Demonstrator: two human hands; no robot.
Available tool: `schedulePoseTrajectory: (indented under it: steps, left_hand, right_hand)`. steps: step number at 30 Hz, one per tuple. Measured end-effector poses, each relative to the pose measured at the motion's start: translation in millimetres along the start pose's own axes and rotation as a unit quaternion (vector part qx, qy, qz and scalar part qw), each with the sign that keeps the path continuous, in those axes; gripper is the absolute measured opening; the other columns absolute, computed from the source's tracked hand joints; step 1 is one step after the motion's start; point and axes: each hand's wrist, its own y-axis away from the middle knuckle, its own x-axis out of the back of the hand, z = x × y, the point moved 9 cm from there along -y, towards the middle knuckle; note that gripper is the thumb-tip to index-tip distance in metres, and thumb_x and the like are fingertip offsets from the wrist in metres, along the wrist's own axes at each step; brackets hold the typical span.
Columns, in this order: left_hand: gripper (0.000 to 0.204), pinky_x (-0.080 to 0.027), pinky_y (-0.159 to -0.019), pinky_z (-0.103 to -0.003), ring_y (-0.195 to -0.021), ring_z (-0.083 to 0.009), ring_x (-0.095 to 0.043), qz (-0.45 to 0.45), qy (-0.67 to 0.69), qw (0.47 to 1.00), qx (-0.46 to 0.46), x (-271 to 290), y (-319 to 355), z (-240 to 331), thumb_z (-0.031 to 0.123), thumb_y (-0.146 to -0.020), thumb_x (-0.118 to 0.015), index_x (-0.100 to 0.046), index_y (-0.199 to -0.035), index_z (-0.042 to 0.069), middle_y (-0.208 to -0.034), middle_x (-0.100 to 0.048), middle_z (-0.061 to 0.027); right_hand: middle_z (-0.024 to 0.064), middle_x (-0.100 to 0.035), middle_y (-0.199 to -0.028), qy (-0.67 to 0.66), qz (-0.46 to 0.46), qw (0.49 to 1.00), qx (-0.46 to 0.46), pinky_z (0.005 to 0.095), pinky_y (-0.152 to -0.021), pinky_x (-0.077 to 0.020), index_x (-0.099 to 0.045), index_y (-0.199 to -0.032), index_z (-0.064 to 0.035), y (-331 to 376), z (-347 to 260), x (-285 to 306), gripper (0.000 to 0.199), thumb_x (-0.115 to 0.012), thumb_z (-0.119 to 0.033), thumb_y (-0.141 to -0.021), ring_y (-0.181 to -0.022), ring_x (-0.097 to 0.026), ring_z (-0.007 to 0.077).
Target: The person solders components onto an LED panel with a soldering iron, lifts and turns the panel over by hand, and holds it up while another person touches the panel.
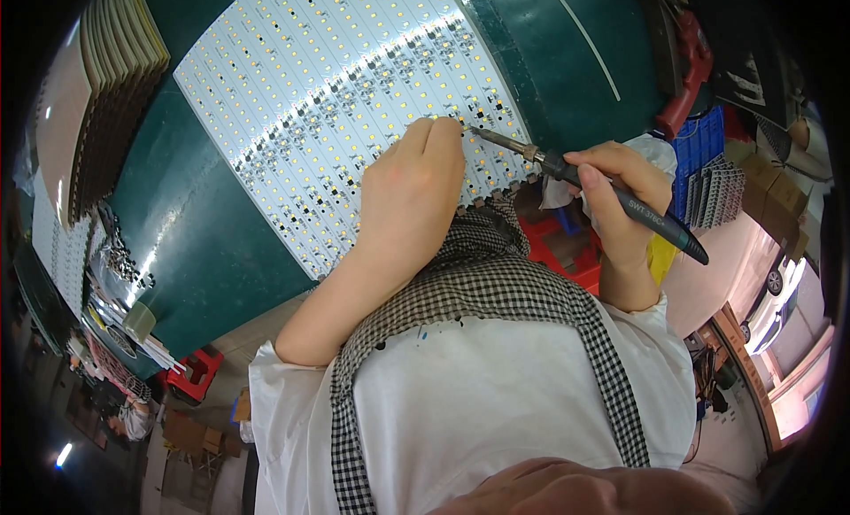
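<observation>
A large white LED circuit board panel [310, 81], covered in rows of small yellow LEDs and dark components, lies on the green table in front of me. My left hand [412, 192] rests over its near right part, fingers closed in a pinch. What those fingertips hold, if anything, is too small to make out. In my right hand [624, 183] is a soldering iron [556, 165] with a black handle, gripped like a pen. Its metal tip points left and meets the board beside my left fingertips.
Tall stacks of boards [111, 90] stand on the green table [199, 249] at the left. A thin white strip [589, 41] lies at the far right. Beyond it are a red tool-like object [689, 72] and a blue crate [699, 147]. Red stools [195, 375] stand below table height.
</observation>
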Motion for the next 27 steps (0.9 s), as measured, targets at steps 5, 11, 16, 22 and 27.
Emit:
schedulePoseTrajectory:
  steps: [5,11,16,22,27]
  left_hand:
    - [0.009,-0.044,-0.045,-0.032,-0.056,-0.0220,-0.053,0.004,-0.005,1.000,-0.025,3.3,-0.1,5.5,0.003,-0.072,-0.055,-0.047,-0.074,0.005,-0.067,-0.044,-0.0069]
    - [0.010,-0.043,-0.047,-0.032,-0.060,-0.0215,-0.054,0.044,0.004,0.999,0.030,18.2,7.4,-7.7,0.004,-0.072,-0.060,-0.052,-0.077,0.006,-0.070,-0.048,-0.0065]
    - [0.010,-0.043,-0.049,-0.032,-0.059,-0.0212,-0.054,0.056,-0.010,0.998,0.025,22.7,13.3,-11.8,0.005,-0.073,-0.061,-0.054,-0.080,0.006,-0.070,-0.050,-0.0063]
    - [0.009,-0.043,-0.049,-0.032,-0.059,-0.0215,-0.054,0.036,0.015,0.999,0.035,17.0,13.7,-13.9,0.006,-0.074,-0.061,-0.054,-0.081,0.006,-0.069,-0.049,-0.0064]
    - [0.008,-0.043,-0.048,-0.032,-0.058,-0.0223,-0.053,0.033,0.019,0.999,0.034,14.5,13.0,-14.6,0.006,-0.075,-0.060,-0.053,-0.079,0.006,-0.069,-0.048,-0.0069]
  right_hand:
    - [0.0081,-0.061,-0.067,0.006,0.007,1.000,0.004,0.0225,-0.050,-0.0377,-0.065,-0.081,0.0021,0.4,-4.6,-1.1,0.010,-0.061,-0.005,-0.074,-0.056,-0.054,0.0131]
    - [0.0101,-0.061,-0.067,0.032,0.045,0.997,0.050,0.0236,-0.051,-0.0385,-0.063,-0.079,0.0035,5.0,-15.8,8.2,0.009,-0.060,-0.004,-0.075,-0.056,-0.054,0.0148]
    - [0.0100,-0.060,-0.065,0.026,0.045,0.997,0.063,0.0238,-0.051,-0.0384,-0.063,-0.079,0.0040,4.5,-17.6,4.3,0.009,-0.058,-0.003,-0.074,-0.055,-0.053,0.0151]
    - [0.0099,-0.059,-0.064,0.009,0.002,0.999,0.043,0.0247,-0.050,-0.0393,-0.064,-0.079,0.0032,2.2,-16.1,-9.5,0.010,-0.059,-0.003,-0.073,-0.054,-0.054,0.0163]
    - [0.0103,-0.059,-0.064,0.018,-0.004,0.999,0.027,0.0248,-0.050,-0.0406,-0.064,-0.080,0.0027,0.9,-12.4,-11.8,0.010,-0.060,-0.003,-0.073,-0.054,-0.056,0.0172]
